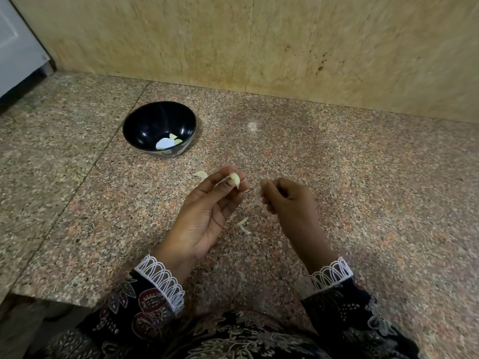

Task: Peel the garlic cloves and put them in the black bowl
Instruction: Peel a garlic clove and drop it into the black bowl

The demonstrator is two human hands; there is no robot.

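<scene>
The right hand (285, 200) curls blurred, contents unclear, while the left hand (207, 211) pinches a clove (234, 179) near-upright, tip down, near the bowl (145, 117).

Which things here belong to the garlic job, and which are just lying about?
Job: garlic clove pinched in left hand; black bowl holding peeled cloves; right hand.
Lying about: loose skins and a piece on the counter.
</scene>
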